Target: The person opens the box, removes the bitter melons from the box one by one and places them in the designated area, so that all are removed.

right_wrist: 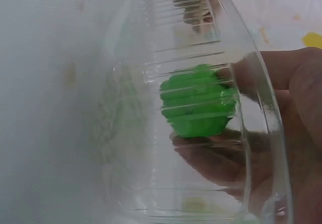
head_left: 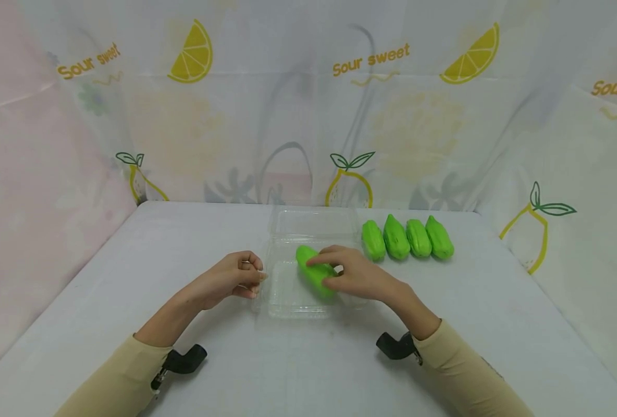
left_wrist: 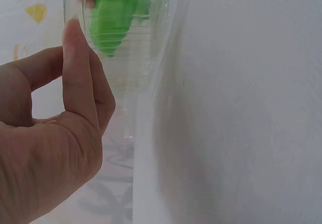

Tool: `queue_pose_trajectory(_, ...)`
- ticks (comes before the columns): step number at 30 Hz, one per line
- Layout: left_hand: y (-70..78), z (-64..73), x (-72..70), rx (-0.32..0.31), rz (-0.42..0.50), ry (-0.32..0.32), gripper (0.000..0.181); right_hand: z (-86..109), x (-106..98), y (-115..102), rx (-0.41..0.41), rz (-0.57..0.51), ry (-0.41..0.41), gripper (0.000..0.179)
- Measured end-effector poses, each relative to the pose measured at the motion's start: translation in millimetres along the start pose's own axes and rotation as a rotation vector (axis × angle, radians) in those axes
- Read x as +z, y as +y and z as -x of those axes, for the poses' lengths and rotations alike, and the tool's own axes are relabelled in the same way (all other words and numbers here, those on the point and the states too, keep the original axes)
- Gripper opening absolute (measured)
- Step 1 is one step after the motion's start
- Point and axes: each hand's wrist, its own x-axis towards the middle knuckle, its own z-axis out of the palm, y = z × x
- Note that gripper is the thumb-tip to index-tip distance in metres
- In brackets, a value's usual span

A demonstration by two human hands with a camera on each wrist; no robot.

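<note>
A clear plastic clamshell box (head_left: 290, 304) lies on the white table with its lid (head_left: 313, 223) folded open toward the back. My left hand (head_left: 232, 277) pinches the box's left rim between thumb and fingers; the left wrist view shows the thumb (left_wrist: 76, 68) up against that edge. Inside the box, my right hand (head_left: 363, 275) holds a green ridged gourd (head_left: 315, 279), fingers on one side and thumb on the other. It lies slantwise in the head view. Through the clear wall, the right wrist view shows the gourd's rounded end (right_wrist: 198, 103) between the fingers.
Several similar green gourds (head_left: 397, 238) lie in a row right of the box, toward the back of the table (head_left: 183, 229). A white curtain (head_left: 308, 110) with lemon prints hangs behind and at both sides. A black wrist mount (head_left: 183, 360) sticks out below each sleeve.
</note>
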Motion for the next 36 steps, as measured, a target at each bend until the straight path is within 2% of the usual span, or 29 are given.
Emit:
queue_pose_trajectory(7, 1.2, 0.9, 0.7, 0.006, -0.009, 0.006, 0.028, 4.7, -16, -3, 0.040, -0.035, 0.046, 0.042)
queue_pose_trajectory(13, 1.3, 1.9, 0.8, 0.015, -0.015, 0.009, 0.028, 10.9, -32, -3, 0.102, -0.013, 0.113, 0.043)
queue_pose_trajectory(17, 1.8, 1.9, 1.0, 0.011, -0.010, 0.012, 0.028, 13.8, -41, 0, 0.097, 0.006, 0.170, 0.043)
queue_pose_trajectory(23, 3.0, 1.1, 2.1, 0.002, -0.006, 0.019, 0.027, 20.0, -56, 2, 0.108, -0.010, 0.209, 0.042)
queue_pose_trajectory(36, 3.3, 0.5, 3.6, -0.019, -0.006, 0.038, 0.026, 32.2, -81, 14, 0.141, 0.034, 0.330, 0.042)
